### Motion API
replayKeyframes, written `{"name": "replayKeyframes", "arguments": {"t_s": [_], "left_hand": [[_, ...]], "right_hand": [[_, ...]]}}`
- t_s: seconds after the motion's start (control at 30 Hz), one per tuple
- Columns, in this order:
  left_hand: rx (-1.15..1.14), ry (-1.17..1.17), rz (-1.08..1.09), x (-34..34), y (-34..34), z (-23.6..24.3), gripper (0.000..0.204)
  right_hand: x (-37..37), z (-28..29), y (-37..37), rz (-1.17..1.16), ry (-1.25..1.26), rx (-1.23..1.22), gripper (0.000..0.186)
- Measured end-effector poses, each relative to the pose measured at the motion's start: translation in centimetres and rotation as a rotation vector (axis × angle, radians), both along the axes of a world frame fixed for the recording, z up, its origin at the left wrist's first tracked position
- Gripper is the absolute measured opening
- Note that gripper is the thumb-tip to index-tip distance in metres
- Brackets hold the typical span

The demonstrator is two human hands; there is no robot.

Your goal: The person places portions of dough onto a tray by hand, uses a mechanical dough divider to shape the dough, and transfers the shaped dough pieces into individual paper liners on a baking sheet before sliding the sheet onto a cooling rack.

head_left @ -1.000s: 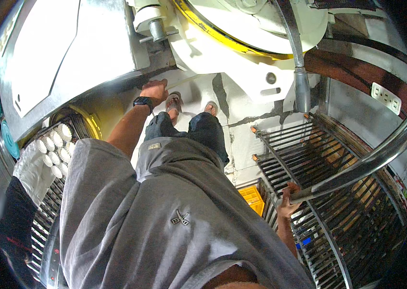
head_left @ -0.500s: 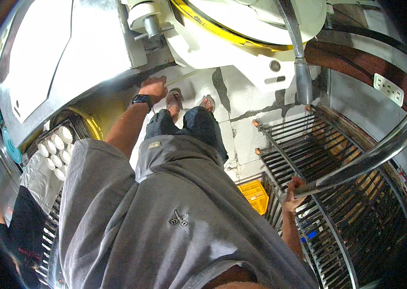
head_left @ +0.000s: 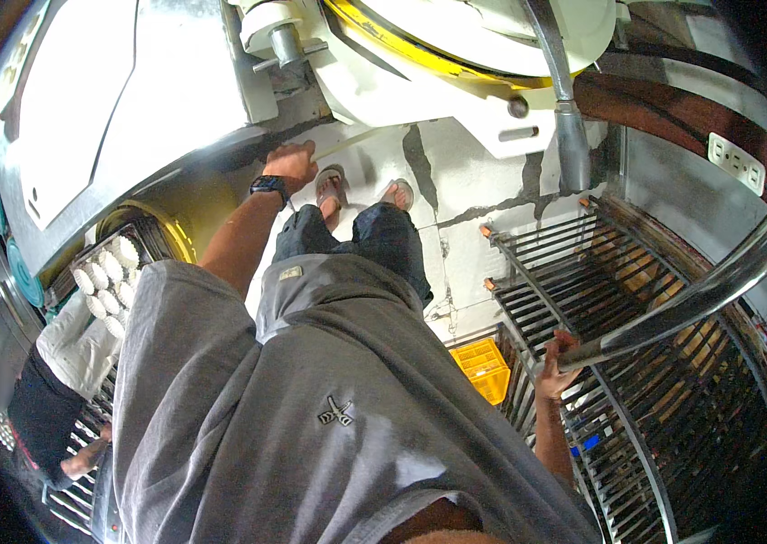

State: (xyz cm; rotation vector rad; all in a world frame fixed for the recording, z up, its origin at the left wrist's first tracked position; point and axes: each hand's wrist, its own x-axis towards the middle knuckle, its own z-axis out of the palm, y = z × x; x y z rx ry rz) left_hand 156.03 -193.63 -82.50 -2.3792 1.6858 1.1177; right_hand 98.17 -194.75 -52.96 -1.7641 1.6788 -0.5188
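Observation:
My left hand (head_left: 291,167), with a dark watch on its wrist, is closed into a fist near the lower edge of a shiny metal housing (head_left: 166,159). What its fingers hold, if anything, I cannot make out. On the other side, my right hand (head_left: 556,364) has its fingers wrapped round the end of a thick silver metal bar (head_left: 692,313), which slants up to the right. Ahead stands a large white machine (head_left: 383,95) with a yellow rim (head_left: 402,45) and a slotted bracket (head_left: 512,134). A grey metal lever (head_left: 568,136) hangs from above beside it.
Dark slatted metal racks (head_left: 610,363) stand close on my right, with a yellow crate (head_left: 481,367) beside them. White fluted cups (head_left: 110,272) sit in a tray on my left. A co-worker in a black shirt (head_left: 48,390) stands behind it. The tiled floor (head_left: 474,172) is cracked.
The white bracket and yellow rim have shifted slightly up and away. The co-worker has leaned over, a forearm now reaching to the rack on the left. My hands keep nearly the same places.

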Motion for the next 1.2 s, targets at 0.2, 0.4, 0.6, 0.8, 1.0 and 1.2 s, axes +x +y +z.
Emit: {"name": "replayKeyframes", "arguments": {"t_s": [0.2,0.4,0.6,0.8,1.0,1.2], "left_hand": [[-0.020,-0.003,0.006,0.0,0.2,-0.6,0.029],[-0.052,-0.001,-0.001,-0.1,0.3,-0.7,0.029],[-0.041,-0.002,-0.005,-0.1,0.3,-0.1,0.029],[-0.070,0.002,-0.001,0.0,0.8,-1.2,0.029],[-0.034,0.002,-0.018,0.1,0.2,-0.2,0.032],[-0.048,0.016,-0.009,0.2,0.3,-0.2,0.033]], "right_hand": [[0.8,0.7,-0.3,-0.005,0.040,0.043,0.028],[0.8,0.7,-0.3,0.005,0.071,0.041,0.027],[0.4,0.7,-0.2,-0.010,0.073,0.030,0.027],[1.9,1.2,-0.4,-0.009,0.068,0.038,0.026],[0.7,0.7,-0.5,0.022,0.071,0.037,0.026],[1.2,0.7,-0.4,0.009,0.047,0.002,0.028]]}}
